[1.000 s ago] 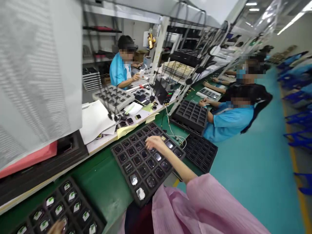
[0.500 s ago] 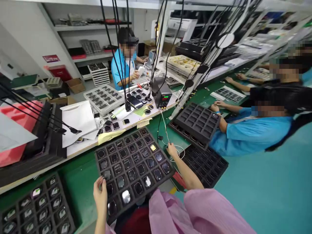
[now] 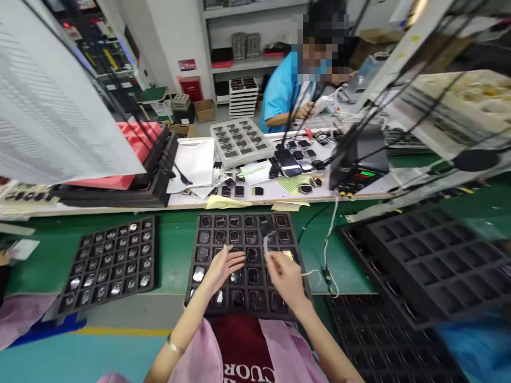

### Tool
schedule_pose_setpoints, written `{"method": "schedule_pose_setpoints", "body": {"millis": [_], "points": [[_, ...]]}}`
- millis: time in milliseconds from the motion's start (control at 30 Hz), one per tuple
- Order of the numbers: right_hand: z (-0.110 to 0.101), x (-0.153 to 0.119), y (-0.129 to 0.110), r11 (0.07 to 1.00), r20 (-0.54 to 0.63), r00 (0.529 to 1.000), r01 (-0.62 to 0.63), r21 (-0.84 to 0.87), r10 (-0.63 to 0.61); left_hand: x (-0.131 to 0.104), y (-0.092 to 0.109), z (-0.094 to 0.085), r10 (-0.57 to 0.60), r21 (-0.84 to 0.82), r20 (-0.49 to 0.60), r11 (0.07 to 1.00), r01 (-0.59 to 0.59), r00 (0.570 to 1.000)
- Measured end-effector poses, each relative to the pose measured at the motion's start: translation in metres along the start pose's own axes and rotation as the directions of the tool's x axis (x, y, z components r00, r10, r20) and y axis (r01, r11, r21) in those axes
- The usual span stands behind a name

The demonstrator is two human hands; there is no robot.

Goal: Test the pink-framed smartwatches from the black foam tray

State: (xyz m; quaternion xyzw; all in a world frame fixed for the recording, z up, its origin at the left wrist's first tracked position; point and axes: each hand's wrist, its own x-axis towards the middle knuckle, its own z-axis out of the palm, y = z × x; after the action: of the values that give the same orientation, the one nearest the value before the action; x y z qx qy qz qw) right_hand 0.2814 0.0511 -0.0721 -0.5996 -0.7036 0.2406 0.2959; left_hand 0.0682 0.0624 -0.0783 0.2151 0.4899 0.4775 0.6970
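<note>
A black foam tray [image 3: 194,276] with rows of square pockets lies before me, holding dark watch-like units with glassy faces. Above its middle columns is my left hand [image 3: 223,268], fingers apart and holding nothing. My right hand [image 3: 284,274] pinches a white cable [image 3: 266,246] over the tray's right side. At the cable's upper end a blurred dark block shows against the back rows; I cannot tell whether it belongs to the cable. Partly behind my right hand, one unit with a lit yellow face [image 3: 288,256] shows.
Another filled black tray [image 3: 156,266] lies to the left. To the right are stacked black trays [image 3: 423,260], with a person in blue beside them. Behind stand a power supply [image 3: 359,165] with green digits, a white tray [image 3: 239,141] and a seated co-worker [image 3: 279,90]. Black cables hang overhead.
My view has swung left. My right hand has come from beside the tray to above it, now with the white cable. My left hand has moved from the tray's left edge to over its middle.
</note>
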Motion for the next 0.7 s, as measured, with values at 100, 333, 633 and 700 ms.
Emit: {"method": "schedule_pose_setpoints", "body": {"millis": [100, 333, 633, 700], "points": [[0.041, 0.006, -0.052, 0.968, 0.207, 0.946, 0.234, 0.095, -0.25, 0.011, 0.019, -0.005, 0.057, -0.112, -0.035, 0.992, -0.06, 0.998], [0.11, 0.096, -0.064, 0.907, 0.438, 0.797, 0.4, 0.131, -0.415, 0.017, 0.026, -0.075, 0.063, -0.186, -0.225, 0.977, -0.107, 0.972], [0.216, 0.213, -0.078, 0.898, 0.604, 0.762, 0.408, -0.165, -0.236, 0.028, 0.005, -0.111, -0.038, -0.095, -0.126, 0.995, 0.026, 0.991], [0.219, 0.217, -0.077, 0.888, 0.626, 0.752, 0.412, -0.203, -0.205, 0.028, 0.008, -0.114, -0.041, -0.083, -0.077, 0.996, 0.034, 0.996]]}}
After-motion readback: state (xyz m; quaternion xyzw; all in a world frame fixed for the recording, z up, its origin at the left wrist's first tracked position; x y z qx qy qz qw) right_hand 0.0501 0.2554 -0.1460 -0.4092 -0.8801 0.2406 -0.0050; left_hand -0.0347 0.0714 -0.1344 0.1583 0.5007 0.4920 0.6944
